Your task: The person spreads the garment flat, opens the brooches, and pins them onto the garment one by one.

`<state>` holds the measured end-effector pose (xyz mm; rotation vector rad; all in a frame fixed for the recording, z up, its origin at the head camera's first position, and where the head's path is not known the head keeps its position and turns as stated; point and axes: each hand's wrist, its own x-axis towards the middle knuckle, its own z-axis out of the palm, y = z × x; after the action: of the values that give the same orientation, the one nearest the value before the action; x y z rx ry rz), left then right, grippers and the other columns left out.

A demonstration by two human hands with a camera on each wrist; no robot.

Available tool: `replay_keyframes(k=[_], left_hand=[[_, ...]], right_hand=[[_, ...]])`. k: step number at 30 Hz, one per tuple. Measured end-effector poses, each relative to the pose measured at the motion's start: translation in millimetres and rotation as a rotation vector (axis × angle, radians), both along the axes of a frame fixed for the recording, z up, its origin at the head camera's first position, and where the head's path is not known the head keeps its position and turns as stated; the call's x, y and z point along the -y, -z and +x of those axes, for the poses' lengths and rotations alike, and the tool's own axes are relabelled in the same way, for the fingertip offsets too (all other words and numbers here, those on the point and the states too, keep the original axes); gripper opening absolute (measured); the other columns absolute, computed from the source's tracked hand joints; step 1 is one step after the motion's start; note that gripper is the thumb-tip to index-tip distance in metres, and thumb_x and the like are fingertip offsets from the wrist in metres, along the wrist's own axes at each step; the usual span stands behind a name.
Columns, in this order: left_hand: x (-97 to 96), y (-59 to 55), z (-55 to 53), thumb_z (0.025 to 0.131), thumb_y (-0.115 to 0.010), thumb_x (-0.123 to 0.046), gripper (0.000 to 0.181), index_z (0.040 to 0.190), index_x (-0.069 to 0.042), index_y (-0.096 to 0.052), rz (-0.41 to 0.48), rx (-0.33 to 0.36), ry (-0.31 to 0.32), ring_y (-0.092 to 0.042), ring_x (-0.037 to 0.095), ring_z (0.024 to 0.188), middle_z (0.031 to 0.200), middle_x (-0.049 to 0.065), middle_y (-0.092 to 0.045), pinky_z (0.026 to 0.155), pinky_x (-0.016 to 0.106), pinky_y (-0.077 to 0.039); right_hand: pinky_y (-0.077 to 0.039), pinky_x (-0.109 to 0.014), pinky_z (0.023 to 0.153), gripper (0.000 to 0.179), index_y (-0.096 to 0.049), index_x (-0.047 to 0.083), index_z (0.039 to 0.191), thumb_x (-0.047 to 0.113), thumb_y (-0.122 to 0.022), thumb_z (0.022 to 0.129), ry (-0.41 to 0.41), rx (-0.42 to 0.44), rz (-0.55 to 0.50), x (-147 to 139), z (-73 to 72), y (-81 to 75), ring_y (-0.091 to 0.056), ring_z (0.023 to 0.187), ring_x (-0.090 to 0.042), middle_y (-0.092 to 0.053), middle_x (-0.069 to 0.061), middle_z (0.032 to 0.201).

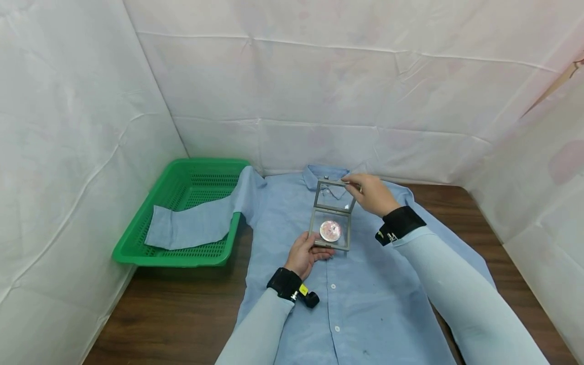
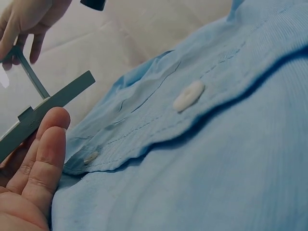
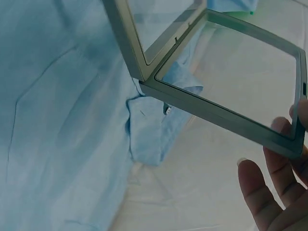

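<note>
A hinged square display case point(image 1: 332, 209) with grey edges and clear panes stands opened out above a light blue button-up shirt point(image 1: 283, 218). In its lower half sits a round pinkish disc point(image 1: 330, 231) with a silvery rim. My left hand point(image 1: 304, 256) holds that lower half by its bottom left corner. My right hand point(image 1: 371, 195) pinches the far edge of the upper half, near its right corner. The left wrist view shows the case edge-on point(image 2: 53, 103), against the left fingers point(image 2: 50, 154). In the right wrist view the upper frame point(image 3: 211, 108) is between right thumb and fingers.
A green plastic basket point(image 1: 171, 262) stands at the left, with one shirt sleeve point(image 1: 191, 225) draped over its rim into it. The shirt lies on a dark wooden table point(image 1: 191, 309). White cloth walls point(image 1: 319, 86) enclose the back and sides.
</note>
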<state>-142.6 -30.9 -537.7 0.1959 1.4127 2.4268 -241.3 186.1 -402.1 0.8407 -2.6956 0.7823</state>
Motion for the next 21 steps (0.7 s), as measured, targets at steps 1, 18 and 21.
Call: replay_keyframes(k=[1, 18, 21], left_hand=[[0.2, 0.0, 0.6, 0.108, -0.029, -0.026, 0.039, 0.130, 0.002, -0.041, 0.000, 0.000, 0.001, -0.067, 0.026, 0.094, 0.120, 0.032, -0.056, 0.086, 0.040, -0.052], [2.2, -4.5, 6.9, 0.108, -0.027, -0.028, 0.043, 0.135, 0.003, -0.038, -0.011, -0.017, 0.016, -0.065, 0.027, 0.098, 0.126, 0.035, -0.051, 0.087, 0.038, -0.051], [2.0, -4.7, 5.6, 0.108, -0.026, -0.027, 0.043, 0.135, 0.004, -0.039, -0.016, -0.022, 0.015, -0.066, 0.026, 0.097, 0.124, 0.035, -0.052, 0.086, 0.038, -0.051]], right_hand=[[-0.049, -0.041, 0.073, 0.030, -0.062, 0.010, 0.127, 0.020, -0.056, 0.099, 0.021, 0.020, -0.030, 0, -1.3, 1.2, -0.061, 0.090, -0.022, -0.066, -0.008, 0.105], [-0.048, -0.040, 0.067, 0.045, -0.063, 0.011, 0.126, 0.044, -0.056, 0.096, 0.155, 0.142, -0.177, -5, -2.1, 21.7, -0.060, 0.085, -0.022, -0.066, -0.007, 0.101], [-0.048, -0.041, 0.070, 0.050, -0.059, 0.009, 0.129, 0.047, -0.055, 0.096, 0.166, 0.187, -0.175, -8, 0.9, 29.1, -0.060, 0.090, -0.024, -0.064, -0.009, 0.106]])
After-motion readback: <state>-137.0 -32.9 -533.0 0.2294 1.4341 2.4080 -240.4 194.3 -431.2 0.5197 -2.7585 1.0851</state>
